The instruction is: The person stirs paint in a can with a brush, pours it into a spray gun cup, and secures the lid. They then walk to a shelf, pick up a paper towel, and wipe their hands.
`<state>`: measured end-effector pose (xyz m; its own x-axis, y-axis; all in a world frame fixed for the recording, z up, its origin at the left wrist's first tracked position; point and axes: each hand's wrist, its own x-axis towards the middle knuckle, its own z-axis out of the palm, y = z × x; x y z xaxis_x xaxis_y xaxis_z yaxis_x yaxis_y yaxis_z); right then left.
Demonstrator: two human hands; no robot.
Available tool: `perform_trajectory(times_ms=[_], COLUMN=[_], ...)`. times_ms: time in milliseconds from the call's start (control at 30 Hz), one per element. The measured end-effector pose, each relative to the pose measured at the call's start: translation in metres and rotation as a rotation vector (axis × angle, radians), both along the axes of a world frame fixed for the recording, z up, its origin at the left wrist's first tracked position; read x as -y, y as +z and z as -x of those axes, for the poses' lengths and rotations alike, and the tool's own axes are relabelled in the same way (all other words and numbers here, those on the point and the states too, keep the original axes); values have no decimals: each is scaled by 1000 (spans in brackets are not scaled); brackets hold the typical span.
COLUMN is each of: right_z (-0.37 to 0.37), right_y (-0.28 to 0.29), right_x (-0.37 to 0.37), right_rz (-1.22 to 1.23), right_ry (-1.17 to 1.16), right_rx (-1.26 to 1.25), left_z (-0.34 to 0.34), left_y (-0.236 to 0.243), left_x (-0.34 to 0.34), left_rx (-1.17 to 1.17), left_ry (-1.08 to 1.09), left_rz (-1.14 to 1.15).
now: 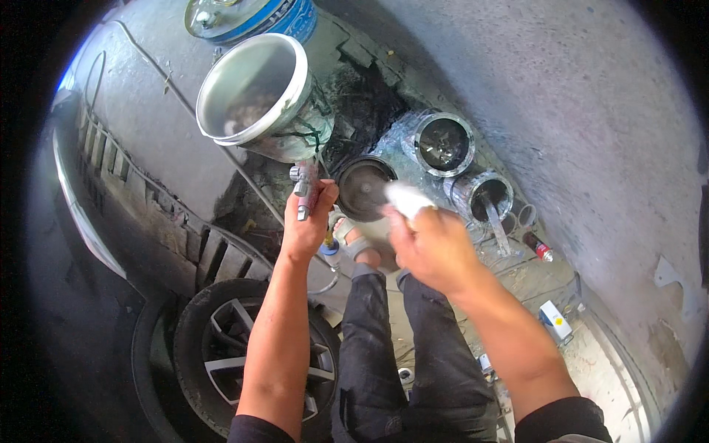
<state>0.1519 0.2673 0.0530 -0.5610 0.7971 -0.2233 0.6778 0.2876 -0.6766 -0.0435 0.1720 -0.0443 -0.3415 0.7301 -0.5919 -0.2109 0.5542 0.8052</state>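
My left hand (303, 232) is closed on a red and silver spray gun (304, 184), held upright just in front of a large white-rimmed bucket (288, 133); I cannot tell whether they touch. A blue fitting and hose hang below that hand. In my right hand (436, 247), closed and slightly blurred, is a white wad, perhaps cloth or paper (406, 198). Just beyond it sits a round dark container (358, 192). Two open metal cans (443, 166) stand to the right, the nearer one with a flat stick (493, 221) in it.
A blue drum (288, 22) is at the back. A car wheel (218, 369) and dark bodywork are at lower left. A hose (168, 88) crosses the left. A concrete wall (576, 111) rises on the right, with a spray can (538, 246) and small box (554, 323) near it.
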Motion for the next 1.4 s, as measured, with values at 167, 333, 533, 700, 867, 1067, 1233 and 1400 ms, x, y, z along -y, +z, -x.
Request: perform_trajectory(times_ms=[167,333,533,700,867,1067,1233,1400], right_z=[6,4,-37,-26,0,8,34,55], right_y=[-1,-1,-2,-33,-86,-106,-46,-17], right_x=[-10,-2,-46,-62,-78,-52,-27,-36], right_rz=[92,217,496,519,567,315,724,922], right_ry=[-308,-322,-815,-887,-904,-955,-866,-836], right_rx=[-144,-149,-738,-1011,-1012,-977,-1495,-1447], left_z=[1,2,28,71,110,123,130,138], left_y=[-1,2,26,67,103,121,125,126], left_x=[-1,-4,-4,1,8,10,8,0], left_rx=[0,33,67,-38,85,124,136,222], left_ry=[-22,-16,-33,-116,-8,-44,-108,-166], left_rz=[21,-11,70,6,-7,-101,-152,-202])
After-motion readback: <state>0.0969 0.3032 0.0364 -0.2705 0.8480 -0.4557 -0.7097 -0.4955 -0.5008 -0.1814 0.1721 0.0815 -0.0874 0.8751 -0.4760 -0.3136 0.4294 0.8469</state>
